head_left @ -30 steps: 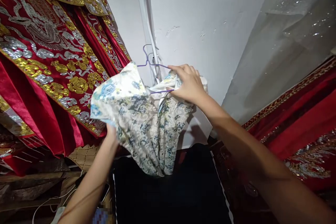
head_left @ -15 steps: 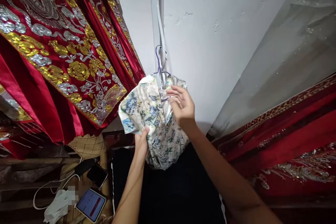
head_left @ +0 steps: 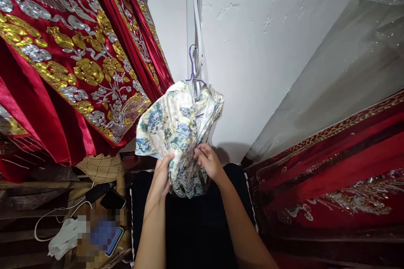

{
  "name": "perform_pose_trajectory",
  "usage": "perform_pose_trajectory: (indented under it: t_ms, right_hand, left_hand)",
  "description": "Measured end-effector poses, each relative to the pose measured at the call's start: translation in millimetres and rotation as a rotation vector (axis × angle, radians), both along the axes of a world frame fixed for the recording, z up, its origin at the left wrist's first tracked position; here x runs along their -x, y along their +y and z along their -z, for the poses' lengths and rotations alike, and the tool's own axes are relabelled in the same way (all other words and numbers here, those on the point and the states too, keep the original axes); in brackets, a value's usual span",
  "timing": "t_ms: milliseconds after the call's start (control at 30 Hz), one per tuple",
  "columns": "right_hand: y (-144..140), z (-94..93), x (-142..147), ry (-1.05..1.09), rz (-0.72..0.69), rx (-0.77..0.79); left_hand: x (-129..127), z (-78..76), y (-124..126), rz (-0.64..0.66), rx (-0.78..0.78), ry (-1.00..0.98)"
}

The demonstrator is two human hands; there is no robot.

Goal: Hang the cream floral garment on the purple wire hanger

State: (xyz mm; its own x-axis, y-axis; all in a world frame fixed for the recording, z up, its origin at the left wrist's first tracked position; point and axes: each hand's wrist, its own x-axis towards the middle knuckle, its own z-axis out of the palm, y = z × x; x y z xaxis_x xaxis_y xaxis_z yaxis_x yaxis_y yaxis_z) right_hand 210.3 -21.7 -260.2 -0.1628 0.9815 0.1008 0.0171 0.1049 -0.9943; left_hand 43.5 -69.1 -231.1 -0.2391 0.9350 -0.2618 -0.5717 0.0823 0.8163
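Against the white wall (head_left: 268,71), at the middle of the view, a floral garment (head_left: 176,126) hangs from a purple wire hanger (head_left: 192,67). The hanger's hook sits at a pale vertical strip (head_left: 197,17) on the wall; what it catches on cannot be made out. Only the hook and neck of the hanger show, the rest being covered by the garment.

The left hand (head_left: 162,174) is closed on the lower part of the garment, thumb over the fabric. The right hand (head_left: 208,164) grips the same bunched lower part just beside it, fingers curled into the folds; its fingertips are partly hidden by cloth. The garment's shape and hem cannot be determined, as it is gathered.

To the left hangs red cloth with gold and silver embroidery (head_left: 63,59), cut off by the top and left edges. To the right, a grey sheer fabric (head_left: 341,75) lies above more red embroidered cloth (head_left: 331,176), cut off at the edge. Below the hands is a dark surface (head_left: 189,227). At lower left lie a phone (head_left: 112,199), a white cable (head_left: 57,214), and a blurred patch that cannot be read. No legible writing or brand is visible.
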Motion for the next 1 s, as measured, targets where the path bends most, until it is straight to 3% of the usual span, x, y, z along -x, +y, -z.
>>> perform_pose_trajectory:
  t_ms: [167,233,300,400,433,467,500,533,600,633,667,767,900,1000]
  right_hand:
    - [-5,1.6,1,0.022,-0.067,0.042]
    - [-7,1.0,-1,0.024,-0.062,0.072]
    - [-10,-2.0,-5,0.006,-0.054,0.076]
    - [-15,-11.3,-13,-0.067,-0.057,0.074]
    - [-17,-15.2,-14,-0.104,-0.075,0.079]
    - [-18,-19.2,-15,-0.141,-0.105,0.085]
    - [-20,-23.1,-15,-0.172,-0.139,0.087]
    - [-21,-26.8,-14,-0.193,-0.173,0.085]
    - [-23,-33.8,-12,-0.202,-0.217,0.078]
    - [-23,-37.6,-11,-0.197,-0.228,0.084]
    - [-21,-42.3,-10,-0.191,-0.230,0.097]
    - [-5,-66.2,-12,-0.137,-0.186,0.130]
    - [37,-125.3,-11,0.034,-0.004,0.006]
    - [61,-169.8,-5,0.121,0.043,-0.088]
  left_hand:
    - [-1,-5.3,-6,0.120,-0.095,-0.024]
    - [-1,-5.0,-6,0.079,-0.070,0.003]
    - [0,-2.3,-6,-0.109,-0.072,0.112]
    - [-2,5.9,-9,-0.572,-0.235,0.473]
    - [-5,9.2,-10,-0.674,-0.295,0.612]
    - [-9,12.4,-11,-0.685,-0.342,0.734]
    - [-14,15.3,-12,-0.594,-0.376,0.823]
    - [-20,17.6,-12,-0.423,-0.396,0.870]
    - [-33,20.5,-9,-0.042,-0.376,0.845]
    - [-39,21.2,-8,0.078,-0.351,0.807]
    - [-43,21.7,-6,0.132,-0.335,0.777]
    - [-49,24.0,1,0.137,-0.389,0.822]
    - [-47,33.1,13,0.231,-0.396,1.025]
    - [-43,37.5,22,0.303,-0.371,1.160]
